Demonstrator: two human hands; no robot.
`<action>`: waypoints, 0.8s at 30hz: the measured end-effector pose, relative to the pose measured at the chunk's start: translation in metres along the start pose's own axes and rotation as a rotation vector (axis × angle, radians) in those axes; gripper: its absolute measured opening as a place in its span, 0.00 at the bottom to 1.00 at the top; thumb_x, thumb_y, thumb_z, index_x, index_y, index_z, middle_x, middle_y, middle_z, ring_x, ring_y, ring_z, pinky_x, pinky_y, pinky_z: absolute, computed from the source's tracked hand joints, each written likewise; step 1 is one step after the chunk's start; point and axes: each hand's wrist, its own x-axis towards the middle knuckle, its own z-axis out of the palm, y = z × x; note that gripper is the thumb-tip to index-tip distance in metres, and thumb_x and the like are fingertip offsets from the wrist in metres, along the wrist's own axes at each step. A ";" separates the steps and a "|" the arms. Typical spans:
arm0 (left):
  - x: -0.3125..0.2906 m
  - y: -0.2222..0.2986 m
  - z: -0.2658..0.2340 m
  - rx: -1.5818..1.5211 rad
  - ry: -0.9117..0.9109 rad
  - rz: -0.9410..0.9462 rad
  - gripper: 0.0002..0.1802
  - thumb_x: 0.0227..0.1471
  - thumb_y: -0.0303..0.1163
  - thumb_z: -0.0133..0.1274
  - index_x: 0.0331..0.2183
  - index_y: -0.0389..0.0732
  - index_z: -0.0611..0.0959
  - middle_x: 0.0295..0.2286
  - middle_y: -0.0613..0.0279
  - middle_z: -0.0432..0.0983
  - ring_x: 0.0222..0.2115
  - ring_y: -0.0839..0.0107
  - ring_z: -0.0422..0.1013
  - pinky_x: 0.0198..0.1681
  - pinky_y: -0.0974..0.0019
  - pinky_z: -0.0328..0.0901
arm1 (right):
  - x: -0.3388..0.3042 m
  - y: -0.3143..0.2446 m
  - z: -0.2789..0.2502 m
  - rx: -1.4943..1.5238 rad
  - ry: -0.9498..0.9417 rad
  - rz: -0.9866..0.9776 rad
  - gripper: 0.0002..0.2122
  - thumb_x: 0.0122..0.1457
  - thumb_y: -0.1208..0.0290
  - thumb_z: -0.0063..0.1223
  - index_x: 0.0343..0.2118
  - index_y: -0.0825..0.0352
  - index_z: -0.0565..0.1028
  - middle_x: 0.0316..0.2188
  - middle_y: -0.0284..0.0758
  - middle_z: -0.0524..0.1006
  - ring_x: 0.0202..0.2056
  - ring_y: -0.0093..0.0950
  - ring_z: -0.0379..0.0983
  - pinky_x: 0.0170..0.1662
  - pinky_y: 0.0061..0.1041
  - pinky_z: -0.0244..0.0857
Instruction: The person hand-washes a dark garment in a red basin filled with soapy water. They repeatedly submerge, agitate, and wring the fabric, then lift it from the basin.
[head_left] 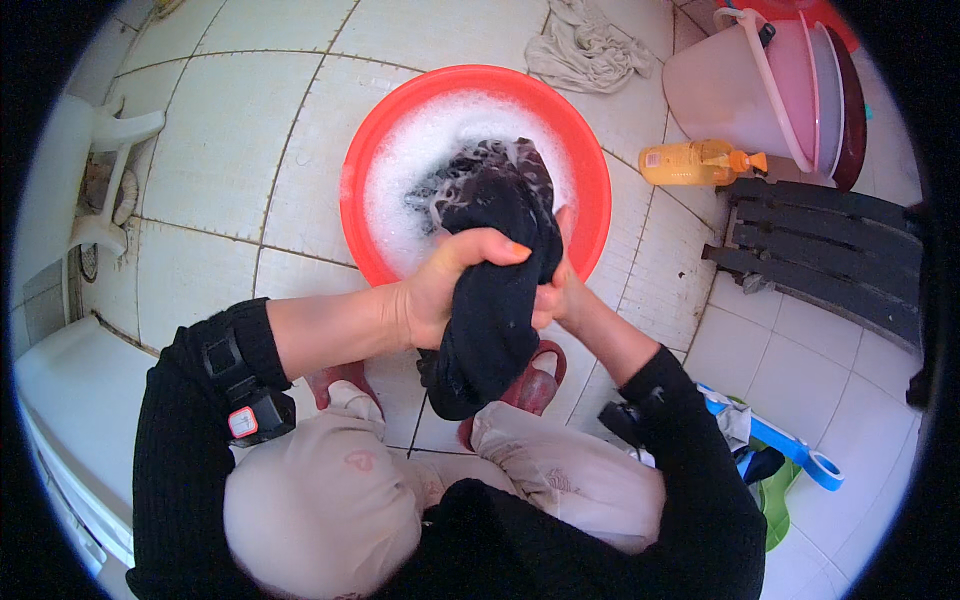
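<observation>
A wet black cloth garment [495, 300] is bunched between my two hands above the near side of a red basin [597, 190]. White suds [400, 170] fill the basin, and the garment's far end lies in them with foam clinging to it. My left hand [445, 285] wraps round the cloth from the left, thumb across the top. From the right, my right hand [558, 285] grips the same bundle; the cloth partly hides its fingers. The near end of the garment hangs outside the rim, over my feet.
A wrung grey cloth [585, 50] lies on the tiled floor behind the basin. At the right are a yellow pump bottle [690, 162], stacked buckets [725, 85] and a dark slatted stool [820, 255]. A blue-handled tool [790, 440] lies at lower right. White appliance [75, 400] stands left.
</observation>
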 end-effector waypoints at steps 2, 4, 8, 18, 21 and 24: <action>0.002 -0.008 -0.001 -0.034 -0.042 -0.037 0.19 0.46 0.41 0.49 0.36 0.37 0.71 0.25 0.63 0.67 0.26 0.71 0.65 0.31 0.68 0.65 | 0.017 0.007 0.015 0.264 -0.248 -0.041 0.52 0.43 0.24 0.26 0.61 0.68 0.52 0.58 0.49 0.57 0.59 0.42 0.55 0.61 0.42 0.48; 0.001 -0.017 -0.002 -0.105 -0.127 -0.076 0.18 0.46 0.40 0.50 0.35 0.38 0.72 0.25 0.63 0.67 0.25 0.71 0.65 0.32 0.68 0.65 | 0.031 0.004 0.028 0.529 -0.474 0.036 0.44 0.52 0.34 0.28 0.64 0.67 0.44 0.64 0.45 0.46 0.64 0.41 0.43 0.65 0.45 0.37; -0.007 -0.024 -0.005 0.145 0.110 -0.090 0.20 0.41 0.46 0.56 0.28 0.43 0.68 0.21 0.68 0.61 0.22 0.74 0.61 0.28 0.70 0.58 | 0.037 -0.015 0.035 0.653 -0.655 0.017 0.50 0.44 0.29 0.43 0.61 0.68 0.49 0.57 0.47 0.59 0.56 0.39 0.59 0.58 0.42 0.54; 0.010 -0.005 -0.008 0.489 0.557 -0.079 0.20 0.43 0.39 0.62 0.37 0.41 0.76 0.28 0.65 0.73 0.26 0.77 0.68 0.29 0.71 0.64 | 0.027 -0.062 0.032 -0.368 0.268 0.131 0.12 0.47 0.66 0.62 0.28 0.70 0.74 0.22 0.33 0.74 0.23 0.23 0.71 0.29 0.25 0.68; 0.016 -0.002 -0.008 0.659 0.611 0.006 0.20 0.41 0.37 0.61 0.38 0.41 0.77 0.30 0.65 0.73 0.28 0.77 0.69 0.33 0.70 0.65 | 0.028 -0.066 0.042 -0.710 0.404 0.079 0.11 0.44 0.68 0.62 0.27 0.70 0.76 0.24 0.33 0.75 0.24 0.23 0.72 0.27 0.25 0.67; 0.019 0.000 -0.017 0.825 0.659 0.075 0.18 0.40 0.36 0.59 0.36 0.39 0.77 0.34 0.65 0.72 0.36 0.76 0.66 0.41 0.71 0.61 | 0.034 -0.064 0.045 -0.926 0.391 -0.007 0.13 0.41 0.69 0.61 0.28 0.72 0.76 0.25 0.34 0.76 0.26 0.23 0.71 0.28 0.25 0.67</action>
